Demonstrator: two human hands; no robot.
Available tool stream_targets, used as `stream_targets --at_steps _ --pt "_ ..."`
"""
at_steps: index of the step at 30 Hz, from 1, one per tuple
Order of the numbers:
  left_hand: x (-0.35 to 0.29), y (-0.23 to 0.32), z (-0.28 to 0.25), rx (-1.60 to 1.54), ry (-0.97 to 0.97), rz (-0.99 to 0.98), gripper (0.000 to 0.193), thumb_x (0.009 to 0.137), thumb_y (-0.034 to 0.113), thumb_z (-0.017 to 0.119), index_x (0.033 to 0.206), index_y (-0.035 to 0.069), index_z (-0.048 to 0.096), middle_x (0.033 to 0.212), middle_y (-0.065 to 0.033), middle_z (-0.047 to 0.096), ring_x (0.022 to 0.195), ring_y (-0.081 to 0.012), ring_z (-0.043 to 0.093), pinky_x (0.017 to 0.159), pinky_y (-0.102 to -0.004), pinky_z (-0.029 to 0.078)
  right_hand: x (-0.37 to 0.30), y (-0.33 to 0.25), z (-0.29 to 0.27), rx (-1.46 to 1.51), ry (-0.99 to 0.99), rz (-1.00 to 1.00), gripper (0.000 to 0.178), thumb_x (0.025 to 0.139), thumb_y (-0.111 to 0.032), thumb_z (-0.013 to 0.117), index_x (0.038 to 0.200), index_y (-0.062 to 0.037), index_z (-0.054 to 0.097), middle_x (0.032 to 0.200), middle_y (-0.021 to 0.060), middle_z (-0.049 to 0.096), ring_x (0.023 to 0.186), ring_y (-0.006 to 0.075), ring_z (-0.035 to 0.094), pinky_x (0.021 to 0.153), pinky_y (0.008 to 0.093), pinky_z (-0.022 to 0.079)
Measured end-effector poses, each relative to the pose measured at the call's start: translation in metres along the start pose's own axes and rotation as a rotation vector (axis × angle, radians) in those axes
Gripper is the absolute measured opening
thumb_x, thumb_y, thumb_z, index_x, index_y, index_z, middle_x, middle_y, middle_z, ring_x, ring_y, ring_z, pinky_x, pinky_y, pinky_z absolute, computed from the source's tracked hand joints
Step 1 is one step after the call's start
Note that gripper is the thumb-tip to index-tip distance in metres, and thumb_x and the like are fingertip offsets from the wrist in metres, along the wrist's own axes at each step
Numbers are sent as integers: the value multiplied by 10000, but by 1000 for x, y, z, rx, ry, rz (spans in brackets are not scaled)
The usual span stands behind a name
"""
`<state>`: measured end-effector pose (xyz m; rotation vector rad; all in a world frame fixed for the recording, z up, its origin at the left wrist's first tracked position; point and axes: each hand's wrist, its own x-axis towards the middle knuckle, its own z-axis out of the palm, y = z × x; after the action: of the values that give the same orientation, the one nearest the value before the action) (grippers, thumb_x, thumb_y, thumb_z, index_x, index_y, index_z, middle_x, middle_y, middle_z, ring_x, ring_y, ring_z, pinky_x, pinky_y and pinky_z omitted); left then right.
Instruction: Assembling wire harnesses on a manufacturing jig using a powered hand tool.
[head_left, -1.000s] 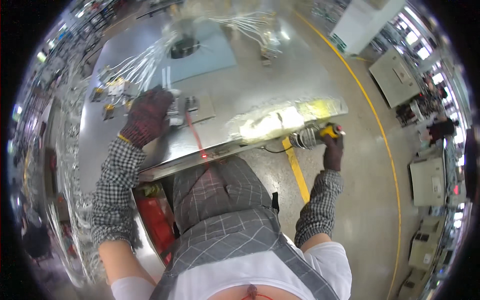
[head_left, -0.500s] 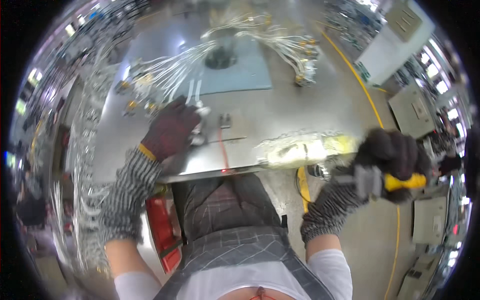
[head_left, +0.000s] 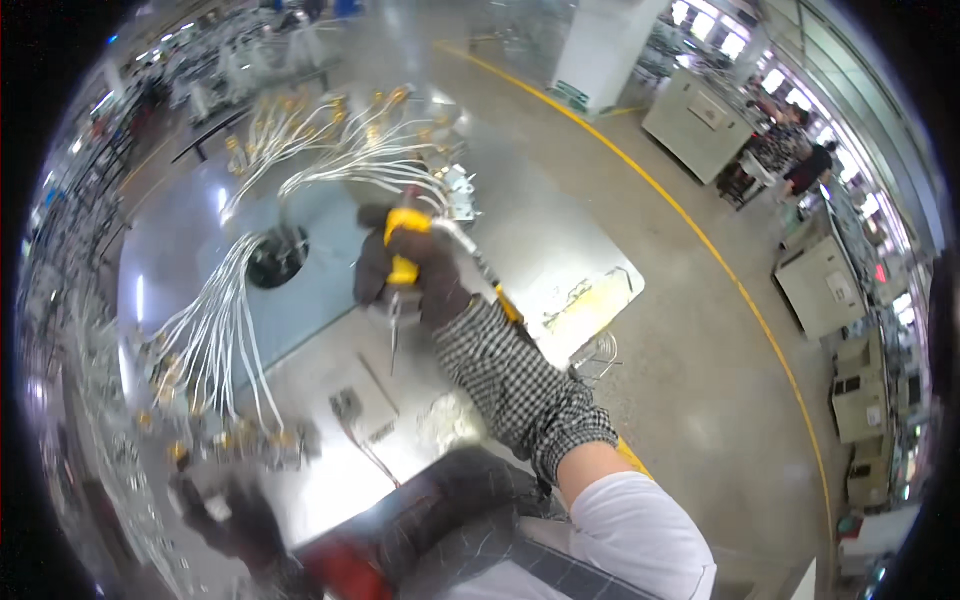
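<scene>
My right hand (head_left: 415,260), in a dark glove with a checked sleeve, is closed around a yellow power screwdriver (head_left: 408,222). Its thin bit points down over the metal tabletop (head_left: 540,255), and a hose or cord trails back along my forearm. At the near left edge of the table, my left hand (head_left: 235,520), also gloved, is blurred; a small whitish piece, too smeared to name, shows at its fingers. Bundles of white wires (head_left: 235,330) with yellowish ends fan out from a dark round hole (head_left: 278,258) in a blue-grey mat (head_left: 330,240).
A small plate with dark blocks (head_left: 345,403) and a red cord lies at the near side. On the right corner rests a yellowish clear-wrapped bundle (head_left: 590,315). Beyond are a yellow floor line (head_left: 690,220), grey cabinets (head_left: 700,125), a white pillar (head_left: 605,50) and people (head_left: 790,150).
My view has swung to the right. My right hand has brought the screwdriver from beyond the table's right edge to above the tabletop. My left hand has drawn back toward the near edge.
</scene>
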<state>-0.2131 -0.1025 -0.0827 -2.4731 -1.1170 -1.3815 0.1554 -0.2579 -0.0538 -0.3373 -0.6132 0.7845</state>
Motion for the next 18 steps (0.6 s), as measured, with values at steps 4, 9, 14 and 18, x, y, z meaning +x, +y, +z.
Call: stream_targets --at_steps 4,9,14,18 --pt "-22 -58 17 -150 -95 -545 497 970 219 592 1425 74 454 1294 -147 584 1101 -258 621 920 -395 537 -16 4 -4 138 162 224 504 849 -243 714 1271 -53 513 1068 188 648 775 333 694 656 408 574" --pt "32 20 -7 218 -136 -21 590 910 228 717 1374 -52 484 1183 -201 618 1027 -314 642 876 -402 533 -13 4 3 188 81 291 482 837 -257 690 1210 -56 460 696 161 623 587 260 622 532 367 516" --pt "8 -16 14 -403 -33 -586 314 979 205 553 1243 36 541 1174 -134 602 1062 -275 587 904 -425 504 -8 -16 -9 198 37 136 464 810 -243 722 1133 -3 490 740 162 648 581 273 643 561 378 545" --pt "12 1 25 -585 -36 -970 400 984 239 505 1358 98 499 1363 -120 511 1205 -300 534 964 -484 492 -10 -14 -27 239 0 89 388 865 -196 657 1143 11 482 747 152 623 600 289 635 589 441 535"
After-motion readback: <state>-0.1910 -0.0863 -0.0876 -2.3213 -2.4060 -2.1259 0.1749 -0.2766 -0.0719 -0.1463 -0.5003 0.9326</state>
